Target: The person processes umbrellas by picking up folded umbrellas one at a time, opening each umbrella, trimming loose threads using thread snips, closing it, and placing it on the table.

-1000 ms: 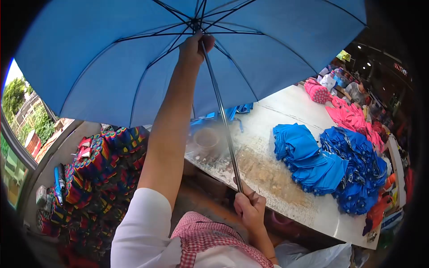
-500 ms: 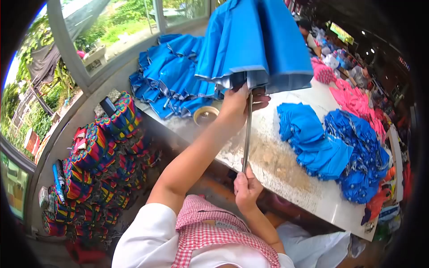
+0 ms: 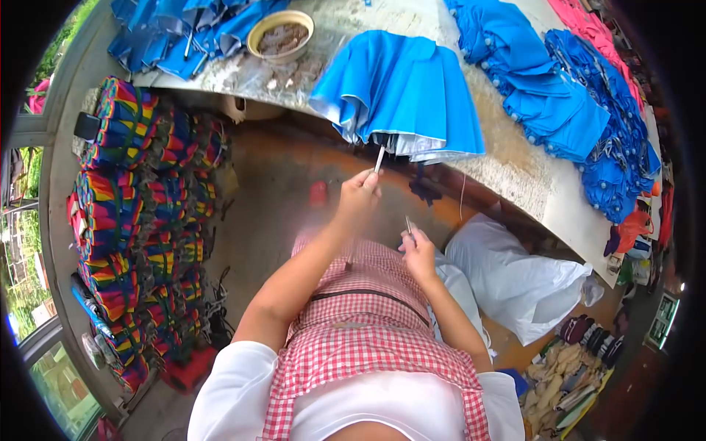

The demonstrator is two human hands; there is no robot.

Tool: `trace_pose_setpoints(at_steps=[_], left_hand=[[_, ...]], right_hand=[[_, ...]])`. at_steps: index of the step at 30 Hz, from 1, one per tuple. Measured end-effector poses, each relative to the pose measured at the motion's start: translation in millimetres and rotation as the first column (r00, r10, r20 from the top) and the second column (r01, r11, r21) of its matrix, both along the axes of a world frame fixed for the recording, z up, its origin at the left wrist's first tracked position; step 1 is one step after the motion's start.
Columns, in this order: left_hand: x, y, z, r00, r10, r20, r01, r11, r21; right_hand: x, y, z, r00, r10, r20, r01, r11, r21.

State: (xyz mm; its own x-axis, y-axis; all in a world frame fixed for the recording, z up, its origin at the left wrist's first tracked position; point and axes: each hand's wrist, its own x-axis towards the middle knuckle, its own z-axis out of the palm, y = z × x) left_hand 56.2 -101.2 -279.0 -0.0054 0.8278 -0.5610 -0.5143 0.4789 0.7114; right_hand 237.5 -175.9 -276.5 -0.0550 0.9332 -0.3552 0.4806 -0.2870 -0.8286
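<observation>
A blue umbrella (image 3: pixel 401 92) with a silvery underside hangs partly folded, canopy up, over the near edge of the worktable. My left hand (image 3: pixel 358 195) is closed round its thin metal shaft (image 3: pixel 379 159) below the canopy. Lower and to the right, my right hand (image 3: pixel 418 255) is closed with a short, thin metal piece (image 3: pixel 409 223) sticking up from the fingers; its kind is too small to make out. That hand is apart from the umbrella.
On the worktable (image 3: pixel 507 158) lie blue umbrella canopies (image 3: pixel 515 81) and a bowl (image 3: pixel 280 37) with dark contents. Rainbow-coloured bundles (image 3: pixel 114 198) are stacked at left. A white sack (image 3: pixel 515 275) stands below the table at right.
The umbrella has come down and nearer, and my left hand has lowered with it. My right hand has left the shaft's lower end. The view has tilted downward.
</observation>
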Motion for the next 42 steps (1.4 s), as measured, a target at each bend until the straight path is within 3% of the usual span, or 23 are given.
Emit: trace_pose_setpoints(at_steps=[1, 4, 5, 8, 9, 10, 12, 13, 14, 17, 19, 22, 23, 25, 29, 33, 36, 39, 42], left_hand=[[-0.4, -2.7, -12.5, 1.0, 0.007, -0.005, -0.007, 1.0, 0.004], [2.8, -7.8, -35.5, 0.999, 0.031, -0.012, -0.031, 0.999, 0.01], [3.5, -8.8, -36.1, 0.999, 0.045, -0.008, -0.045, 0.999, -0.001], [2.1, -6.6, -40.1, 0.998, 0.064, 0.012, -0.064, 0.998, -0.004], [1.7, -8.4, -42.9, 0.987, 0.066, -0.144, -0.064, 0.998, 0.022], [0.3, -10.0, -39.5, 0.952, 0.074, -0.298, -0.062, 0.997, 0.049], [-8.3, -13.4, -40.4, 0.775, 0.257, -0.578, -0.129, 0.959, 0.253], [-15.5, -12.0, -22.3, 0.787, 0.219, -0.577, -0.163, 0.976, 0.148], [-21.0, -9.0, -29.7, 0.79, 0.267, -0.552, -0.211, 0.964, 0.164], [-25.3, 18.2, -14.2, 0.885, 0.283, -0.369, -0.303, 0.953, 0.006], [-22.3, 38.3, -18.5, 0.933, 0.306, -0.189, -0.325, 0.942, -0.082], [-18.6, 47.3, -36.6, 0.923, 0.384, -0.013, -0.384, 0.923, -0.03], [-17.5, 45.6, -35.9, 0.891, 0.454, -0.015, -0.454, 0.889, -0.057], [-19.3, 38.3, -34.1, 0.902, 0.428, -0.051, -0.43, 0.902, -0.031], [-15.5, 31.2, -31.8, 0.879, 0.47, -0.082, -0.474, 0.88, -0.033], [-3.2, 36.2, -42.1, 0.848, 0.53, 0.011, -0.53, 0.848, 0.005], [1.9, 38.8, -44.3, 0.833, 0.548, 0.078, -0.548, 0.836, -0.014], [1.4, 37.2, -43.7, 0.85, 0.523, 0.065, -0.523, 0.852, -0.015], [2.2, 37.2, -47.0, 0.817, 0.546, 0.187, -0.546, 0.836, -0.053]], right_hand=[[1.5, -2.4, 1.5, 0.994, -0.077, -0.074, 0.061, 0.978, -0.197], [12.8, -0.3, -1.2, 0.999, 0.036, 0.033, -0.031, 0.991, -0.132], [17.4, -0.1, -5.6, 0.994, 0.07, 0.087, -0.067, 0.997, -0.032], [25.8, 7.1, -6.4, 0.998, -0.017, 0.068, 0.02, 0.999, -0.047], [26.3, 11.3, 13.1, 0.997, -0.067, 0.026, 0.07, 0.984, -0.164], [29.3, 16.9, 25.1, 0.996, -0.05, 0.075, 0.062, 0.986, -0.157], [36.3, 25.4, 34.3, 0.987, -0.003, 0.16, 0.027, 0.988, -0.15], [38.9, 27.5, 31.2, 0.99, -0.007, 0.137, 0.017, 0.997, -0.072], [40.3, 30.1, 30.0, 0.993, -0.008, 0.116, 0.007, 1.0, 0.006], [28.6, 47.3, 52.8, 0.991, 0.096, 0.091, -0.11, 0.981, 0.163], [8.7, 61.0, 67.4, 0.985, 0.096, 0.141, -0.115, 0.984, 0.138], [-13.8, 79.1, 64.7, 0.992, 0.104, 0.071, -0.117, 0.972, 0.205], [-19.3, 85.7, 64.4, 0.988, 0.133, 0.08, -0.148, 0.96, 0.239], [-33.6, 101.1, 64.5, 0.972, 0.177, 0.154, -0.22, 0.914, 0.342], [-64.6, 128.9, 67.0, 0.868, 0.271, 0.417, -0.416, 0.855, 0.311], [-85.8, 149.3, 61.3, 0.662, 0.386, 0.642, -0.624, 0.758, 0.188], [-95.7, 157.8, 63.4, 0.539, 0.419, 0.731, -0.691, 0.716, 0.1], [-100.8, 161.6, 61.7, 0.479, 0.405, 0.779, -0.727, 0.68, 0.093], [-106.7, 164.5, 56.6, 0.458, 0.416, 0.786, -0.766, 0.633, 0.111]])
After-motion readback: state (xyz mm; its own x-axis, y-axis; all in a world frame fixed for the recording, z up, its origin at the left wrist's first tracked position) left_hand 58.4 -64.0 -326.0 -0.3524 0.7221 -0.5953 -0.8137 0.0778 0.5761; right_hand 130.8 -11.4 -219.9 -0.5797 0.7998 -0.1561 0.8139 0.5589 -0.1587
